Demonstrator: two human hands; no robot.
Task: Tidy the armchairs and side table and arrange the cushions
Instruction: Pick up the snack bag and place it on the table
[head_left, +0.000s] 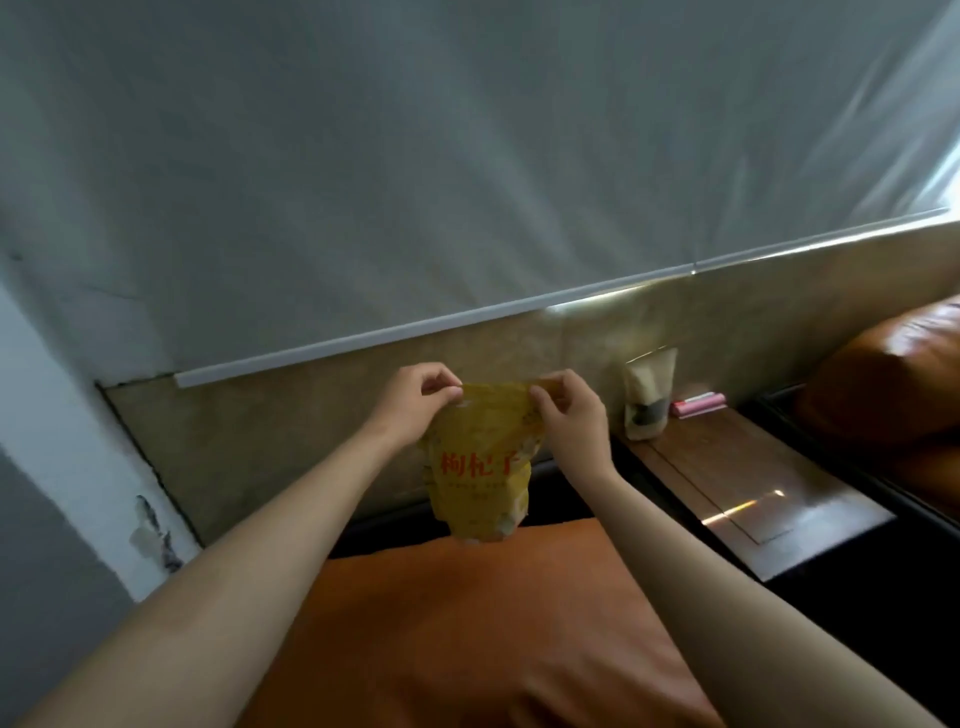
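Note:
A yellow pouch (480, 467) with red characters hangs in the air above an orange cushion (467, 623). My left hand (415, 402) pinches its top edge on the left, and my right hand (569, 415) pinches the top edge on the right. The wooden side table (753, 478) stands to the right, with a beige pouch (649, 395) upright at its far end and a pink packet (698, 404) lying beside it. A brown leather armchair (893, 379) shows at the far right.
A grey roller blind (467, 156) with a white bottom bar covers the window ahead. Below it runs a tan wall panel (311, 415). A white wall corner (62, 415) with chipped paint stands at the left.

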